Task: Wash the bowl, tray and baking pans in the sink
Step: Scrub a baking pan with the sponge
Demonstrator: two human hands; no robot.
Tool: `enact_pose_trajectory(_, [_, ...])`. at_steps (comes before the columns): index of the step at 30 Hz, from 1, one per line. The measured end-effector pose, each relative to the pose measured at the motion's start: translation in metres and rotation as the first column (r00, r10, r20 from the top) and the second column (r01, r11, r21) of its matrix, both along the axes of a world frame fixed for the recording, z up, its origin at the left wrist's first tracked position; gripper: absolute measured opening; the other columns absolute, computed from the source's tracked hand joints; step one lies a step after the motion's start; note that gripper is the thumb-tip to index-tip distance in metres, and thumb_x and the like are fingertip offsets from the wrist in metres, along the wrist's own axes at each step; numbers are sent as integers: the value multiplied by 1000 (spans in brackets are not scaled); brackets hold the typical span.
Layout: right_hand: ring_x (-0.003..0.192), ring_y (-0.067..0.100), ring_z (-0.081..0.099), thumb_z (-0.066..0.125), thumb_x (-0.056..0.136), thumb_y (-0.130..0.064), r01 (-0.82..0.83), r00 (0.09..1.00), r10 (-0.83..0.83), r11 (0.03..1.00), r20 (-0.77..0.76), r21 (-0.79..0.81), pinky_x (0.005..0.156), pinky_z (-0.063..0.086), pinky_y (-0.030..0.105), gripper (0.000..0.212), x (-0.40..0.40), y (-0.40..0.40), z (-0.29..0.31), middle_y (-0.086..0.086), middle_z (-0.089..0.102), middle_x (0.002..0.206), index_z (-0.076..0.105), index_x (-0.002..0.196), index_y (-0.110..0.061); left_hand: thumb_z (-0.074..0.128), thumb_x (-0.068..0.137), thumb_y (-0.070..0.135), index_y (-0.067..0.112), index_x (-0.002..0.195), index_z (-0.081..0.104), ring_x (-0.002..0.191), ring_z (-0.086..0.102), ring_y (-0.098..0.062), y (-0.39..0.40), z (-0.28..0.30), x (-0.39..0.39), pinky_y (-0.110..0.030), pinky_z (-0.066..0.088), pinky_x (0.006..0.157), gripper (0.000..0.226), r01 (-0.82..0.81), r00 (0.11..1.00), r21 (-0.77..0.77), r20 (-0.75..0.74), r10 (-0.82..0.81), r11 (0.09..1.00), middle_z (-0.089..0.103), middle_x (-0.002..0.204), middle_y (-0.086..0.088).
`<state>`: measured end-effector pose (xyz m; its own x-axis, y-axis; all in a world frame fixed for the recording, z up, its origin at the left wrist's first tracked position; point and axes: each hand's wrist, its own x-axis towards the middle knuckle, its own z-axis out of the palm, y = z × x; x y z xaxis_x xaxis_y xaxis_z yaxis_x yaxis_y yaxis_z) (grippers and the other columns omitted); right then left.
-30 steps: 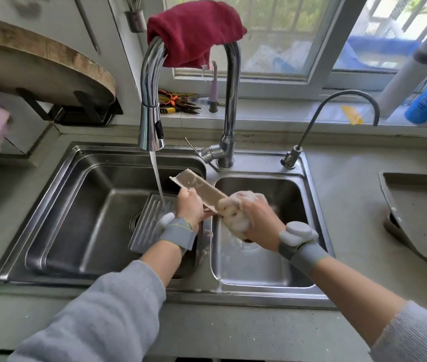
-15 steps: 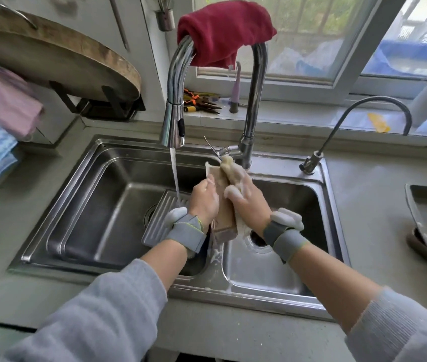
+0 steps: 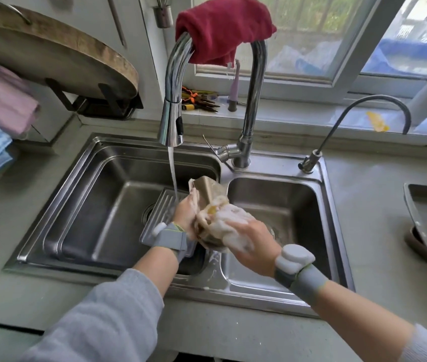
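Grey stone-look tabletop (image 3: pixel 369 205) under a window, steel double sink (image 3: pixel 233 283) set into it. Tall chrome tap (image 3: pixel 173 100) runs a thin stream into the left basin; red cloth (image 3: pixel 223 30) is draped over its arch. Narrow tan metal baking pan (image 3: pixel 208 186), rectangular, is held over the divider, long axis running away from the person, far end tilted up. Left hand (image 3: pixel 185 212) fingers grip its left edge. Right hand (image 3: pixel 249 244) fingers curl round a foamy sponge (image 3: pixel 229 220) pressed on the pan. Ribbed steel tray (image 3: pixel 160 218) lies in the left basin.
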<state>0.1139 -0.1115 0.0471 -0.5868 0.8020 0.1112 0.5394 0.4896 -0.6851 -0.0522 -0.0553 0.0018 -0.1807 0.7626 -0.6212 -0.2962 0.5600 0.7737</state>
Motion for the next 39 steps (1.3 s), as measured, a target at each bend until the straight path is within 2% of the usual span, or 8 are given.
enact_pose_trajectory(4, [73,28,63,37,69,-43,228,974,-228,974,0,-19,72,51,41,33,12,30,14,2,69,78,67,75,-29,41,94,52,9,113,65,107,62,-32,-18,-13,9,-52,46,99,53,-1,979,-34,203,8,999,65,119,-17])
enact_pose_trajectory(8, [71,12,59,43,75,-21,516,727,-607,791,-321,-327,72,50,39,27,25,73,26,-5,67,75,70,76,-23,42,92,58,10,115,64,106,63,-31,-21,-14,11,-50,49,94,58,32,946,-36,323,-18,999,70,110,-15])
enact_pose_trajectory(16, [64,6,51,42,80,-36,-45,999,41,989,-36,-141,68,40,15,28,6,17,14,-9,60,72,67,83,-23,37,101,34,18,104,60,108,53,-24,-22,-9,9,-30,56,72,28,106,936,-21,341,-93,994,69,91,-6])
enact_pose_trajectory(19, [86,9,59,47,93,-30,119,987,-145,949,-67,-293,81,42,20,15,8,46,19,-8,63,90,62,89,-29,32,97,55,11,117,60,96,68,-24,-25,-12,19,-37,58,78,56,111,894,9,436,-104,994,70,105,-13])
enact_pose_trajectory(24, [95,17,62,47,82,-25,-9,1000,14,975,21,-224,93,42,25,35,24,16,4,2,69,105,72,105,-17,34,94,60,10,100,67,79,70,-23,-10,-5,3,-38,57,73,61,-5,928,-1,374,5,1000,74,84,-10])
enact_pose_trajectory(29, [115,3,46,31,94,-38,342,918,-394,836,-36,-429,102,31,25,39,5,69,3,-14,53,129,55,125,-34,29,98,50,12,98,62,72,68,-17,-17,10,31,-35,53,75,50,102,906,13,411,-98,995,74,74,-7])
enact_pose_trajectory(35, [58,22,44,44,81,-15,393,811,-585,532,10,-750,53,33,28,16,-12,68,-15,7,48,65,54,68,-13,38,97,49,9,114,62,99,64,-26,4,2,1,-33,58,81,50,-72,989,101,134,58,992,67,108,-11])
enact_pose_trajectory(39, [50,21,46,47,84,-15,393,882,-447,524,148,-756,46,34,22,20,-15,63,-6,7,51,60,57,68,-8,40,96,50,4,116,60,108,61,-30,7,-11,-37,-44,47,96,54,10,971,3,-240,-9,1000,64,112,-15])
